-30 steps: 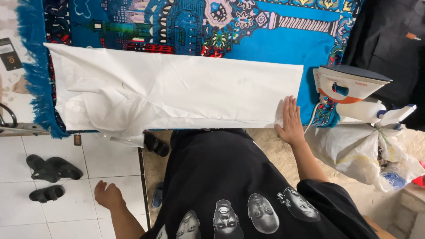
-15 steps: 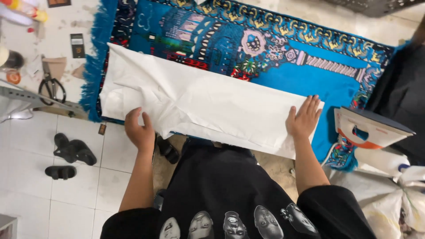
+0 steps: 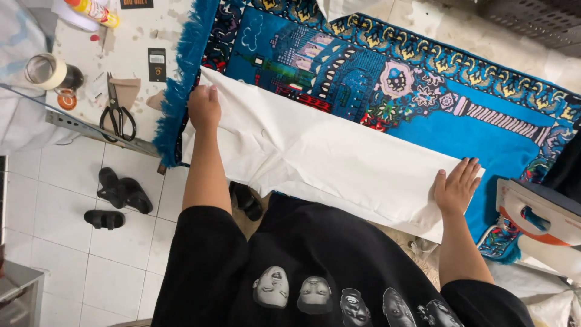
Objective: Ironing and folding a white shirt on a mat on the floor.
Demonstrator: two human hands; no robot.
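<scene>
This looks like a small home tailoring or ironing workroom. A table covered with a blue patterned rug (image 3: 423, 103) serves as the pressing surface. Just right of the rug stands a white and orange iron (image 3: 538, 221). Left of the rug, on the scuffed tabletop, lie black scissors (image 3: 118, 112) and a roll of tape (image 3: 45, 69). Below the rug's left edge, black sandals (image 3: 118, 197) sit on the white tiled floor (image 3: 60, 254).
</scene>
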